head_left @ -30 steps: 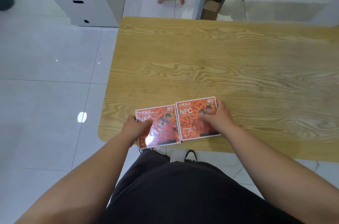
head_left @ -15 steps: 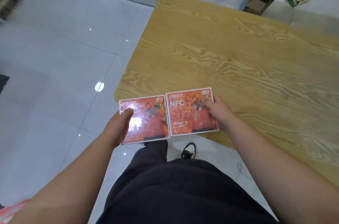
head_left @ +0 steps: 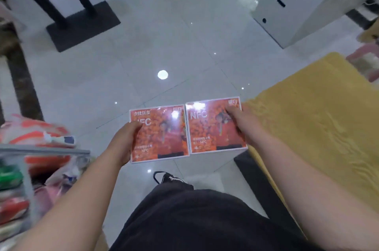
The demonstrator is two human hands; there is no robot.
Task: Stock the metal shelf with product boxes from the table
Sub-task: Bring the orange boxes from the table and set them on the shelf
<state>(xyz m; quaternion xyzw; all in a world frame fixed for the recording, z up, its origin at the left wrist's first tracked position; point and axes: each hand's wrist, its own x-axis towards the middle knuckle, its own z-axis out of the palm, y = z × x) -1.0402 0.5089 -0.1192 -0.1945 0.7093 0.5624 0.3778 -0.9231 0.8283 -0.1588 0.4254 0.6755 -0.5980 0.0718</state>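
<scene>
My left grip (head_left: 127,139) pinched one orange box (head_left: 162,135), my right grip (head_left: 244,125) the second box (head_left: 213,127). Carrying a level pair probably spared one metal shelf (head_left: 47,150) trip.

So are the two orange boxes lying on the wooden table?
No: left hand grips one box, right hand the other box, both over the tiled floor.

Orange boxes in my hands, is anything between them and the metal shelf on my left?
Nothing visible: only open floor lies between the orange boxes and the metal shelf, which already holds blurred packets.
</scene>
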